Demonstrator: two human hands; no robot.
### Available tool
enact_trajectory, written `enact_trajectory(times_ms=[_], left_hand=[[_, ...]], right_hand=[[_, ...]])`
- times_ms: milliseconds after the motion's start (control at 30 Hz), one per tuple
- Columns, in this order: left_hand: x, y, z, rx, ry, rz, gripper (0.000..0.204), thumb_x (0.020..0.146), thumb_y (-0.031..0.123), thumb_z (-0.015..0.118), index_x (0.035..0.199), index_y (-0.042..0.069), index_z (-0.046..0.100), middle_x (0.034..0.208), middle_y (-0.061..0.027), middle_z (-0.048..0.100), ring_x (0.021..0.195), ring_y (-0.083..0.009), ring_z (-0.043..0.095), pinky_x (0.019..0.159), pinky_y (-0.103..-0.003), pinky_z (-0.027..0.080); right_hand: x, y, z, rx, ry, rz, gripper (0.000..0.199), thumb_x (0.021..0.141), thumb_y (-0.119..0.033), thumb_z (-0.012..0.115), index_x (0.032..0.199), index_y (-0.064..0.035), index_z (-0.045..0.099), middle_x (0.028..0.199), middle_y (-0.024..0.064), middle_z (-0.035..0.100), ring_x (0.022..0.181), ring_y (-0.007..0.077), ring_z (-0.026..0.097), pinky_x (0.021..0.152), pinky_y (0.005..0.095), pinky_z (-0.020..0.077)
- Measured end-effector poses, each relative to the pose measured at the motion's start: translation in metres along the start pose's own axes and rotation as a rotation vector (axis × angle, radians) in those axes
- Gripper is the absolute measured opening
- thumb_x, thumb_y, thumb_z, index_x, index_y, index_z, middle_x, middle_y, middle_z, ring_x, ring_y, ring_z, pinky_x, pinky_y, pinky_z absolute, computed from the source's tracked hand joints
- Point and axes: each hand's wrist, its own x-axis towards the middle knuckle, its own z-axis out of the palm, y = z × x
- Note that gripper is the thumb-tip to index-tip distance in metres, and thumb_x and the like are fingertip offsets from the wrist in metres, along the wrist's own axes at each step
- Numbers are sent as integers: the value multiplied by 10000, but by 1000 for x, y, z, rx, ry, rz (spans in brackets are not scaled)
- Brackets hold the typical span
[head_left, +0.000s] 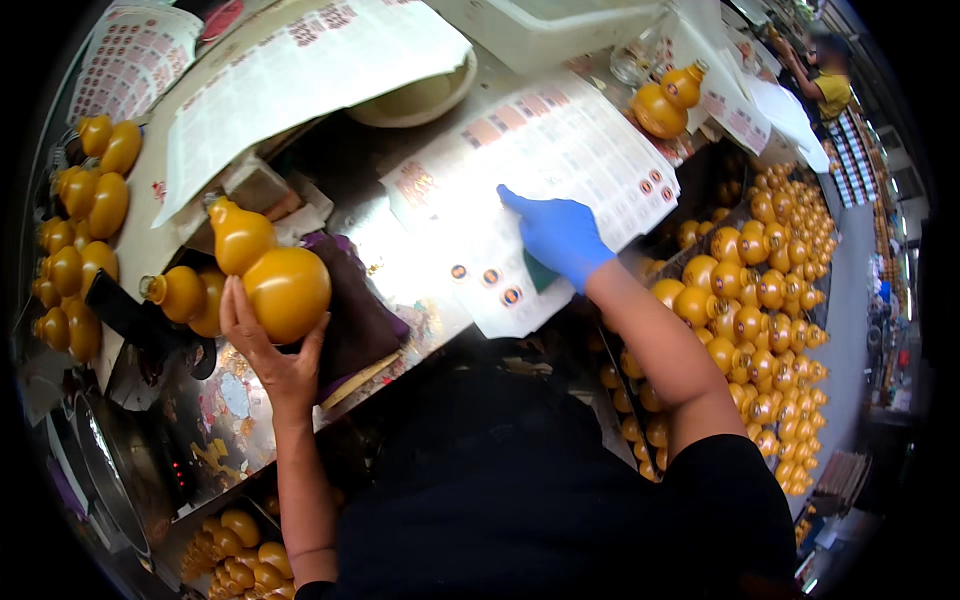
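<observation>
My bare left hand [265,350] is wrapped round the lower bulb of a glossy amber gourd-shaped bottle [288,292]. The bottle leans with its narrow neck toward the far left, above a dark folded cloth [350,300]. In a blue glove, my right hand [560,235] rests on a white sheet of round labels [610,160], index finger stretched out; its other fingers are partly hidden. Several dark round labels [490,277] remain on the sheet's near corner. A dark green patch [540,270] shows beneath the gloved palm.
More amber bottles stand at the left [100,200], while a large mass of bottles [760,330] fills the right. Beyond the sheet are a single bottle [662,108] and a white plastic bin [550,30]. Another sheet [320,75] overhangs a bowl [420,98]. A person [835,90] stands far right.
</observation>
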Motion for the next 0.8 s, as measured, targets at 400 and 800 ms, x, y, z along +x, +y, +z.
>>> enact_trajectory(times_ms=[400,800], left_hand=[[-2,0,1,-36,34,18,940,701,125,825,1468,80,283,1462,-167,293,1361,-344,293,1125,-445,246],[-14,-19,-14,-189,15,-155,976,702,143,823,1486,69,246,1378,-163,366,1271,-304,415,1045,-396,368]], right_hand=[[-95,41,66,1660,300,821,437,829,-332,745,1077,4,616,917,13,593,862,110,523,791,269,440],[-136,76,82,1159,685,540,190,919,-156,612,992,13,660,915,18,626,811,108,528,760,245,433]])
